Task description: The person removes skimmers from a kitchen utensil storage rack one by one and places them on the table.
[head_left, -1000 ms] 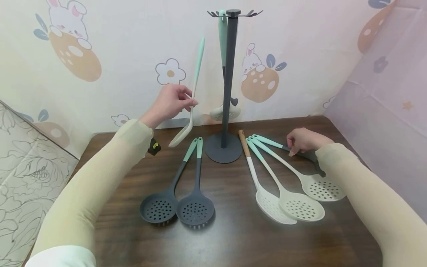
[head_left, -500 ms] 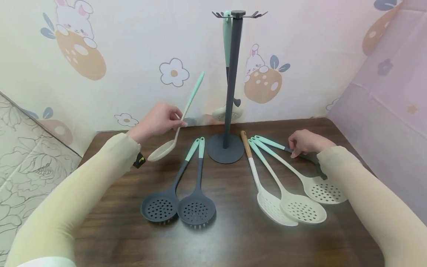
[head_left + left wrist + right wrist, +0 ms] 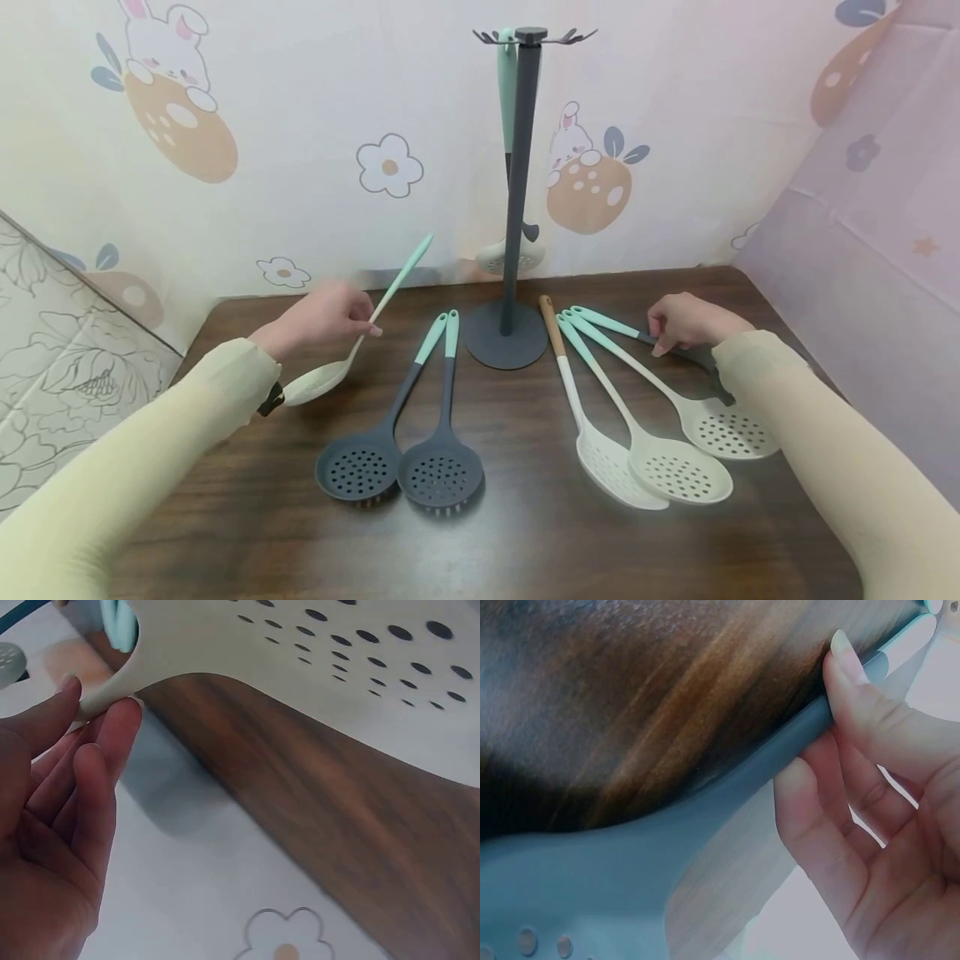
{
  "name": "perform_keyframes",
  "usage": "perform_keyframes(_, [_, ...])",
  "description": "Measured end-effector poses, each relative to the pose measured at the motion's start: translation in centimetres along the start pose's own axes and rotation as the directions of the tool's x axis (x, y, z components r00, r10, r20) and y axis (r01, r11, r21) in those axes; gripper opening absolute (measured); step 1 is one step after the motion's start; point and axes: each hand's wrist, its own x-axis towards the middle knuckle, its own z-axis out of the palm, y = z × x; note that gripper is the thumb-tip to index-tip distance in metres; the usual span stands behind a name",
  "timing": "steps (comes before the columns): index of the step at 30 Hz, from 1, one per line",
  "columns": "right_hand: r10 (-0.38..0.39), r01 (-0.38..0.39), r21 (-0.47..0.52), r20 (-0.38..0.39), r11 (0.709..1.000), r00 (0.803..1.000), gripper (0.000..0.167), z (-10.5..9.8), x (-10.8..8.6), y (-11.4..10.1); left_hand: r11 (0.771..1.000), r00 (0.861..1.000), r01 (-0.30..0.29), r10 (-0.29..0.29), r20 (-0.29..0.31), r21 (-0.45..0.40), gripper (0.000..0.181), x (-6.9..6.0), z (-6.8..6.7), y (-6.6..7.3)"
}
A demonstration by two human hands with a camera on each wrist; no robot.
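My left hand [image 3: 326, 317] pinches the neck of a cream skimmer [image 3: 315, 383] with a mint handle, tilted low over the left of the table. Its perforated head [image 3: 337, 682] fills the top of the left wrist view. At the right, my right hand [image 3: 690, 319] pinches the shaft of a dark grey skimmer [image 3: 592, 877] with a mint handle end; the sleeve hides most of its head in the head view. Next to it lie two cream skimmers, one nearer [image 3: 678, 471] and one farther [image 3: 727, 429], and a white perforated utensil [image 3: 611, 467] with a wooden handle end.
A dark utensil stand [image 3: 517, 183] rises at the back middle on a round base [image 3: 506, 337]. From its hooks hangs a mint-handled utensil [image 3: 507, 96]; a cream perforated head [image 3: 491, 256] shows behind the pole. Two grey skimmers, left [image 3: 358, 467] and right [image 3: 440, 471], lie left of centre.
My left hand has come down and leftward with the cream skimmer, from beside the stand to low over the table's left. My right hand keeps its place on the grey skimmer.
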Motion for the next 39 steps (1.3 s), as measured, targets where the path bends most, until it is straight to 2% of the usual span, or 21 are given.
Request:
perform_keyframes(5, [0.004,-0.004,0.004,-0.005,1.0,1.0,0.024,0.1,-0.1,0.0,0.998,0.997,0.052,-0.053,0.049,0.025,0.015,-1.0,0.9,-0.6])
perform_keyframes(14, [0.011,-0.011,0.008,-0.022,1.0,1.0,0.023,0.2,-0.3,-0.1,0.996,0.985,0.092,-0.094,0.141,0.023,0.011,-1.9,2.0,-0.6])
perform_keyframes(24, [-0.009,0.009,0.008,-0.013,1.0,1.0,0.024,0.4,0.3,0.5,0.989,0.975,0.14,-0.144,0.168,0.038,0.013,-2.2,3.3,-0.7])
perform_keyframes(31, [-0.014,0.015,0.022,-0.017,1.0,1.0,0.024,0.6,0.4,0.7,0.987,0.978,0.137,-0.148,0.149,0.082,0.017,-2.6,4.4,-1.2])
perform_keyframes(39, [-0.021,0.021,0.012,-0.031,1.0,0.999,0.024,0.7,0.4,0.8,0.986,0.979,0.14,-0.152,0.138,0.094,0.019,-2.8,5.0,-1.1])
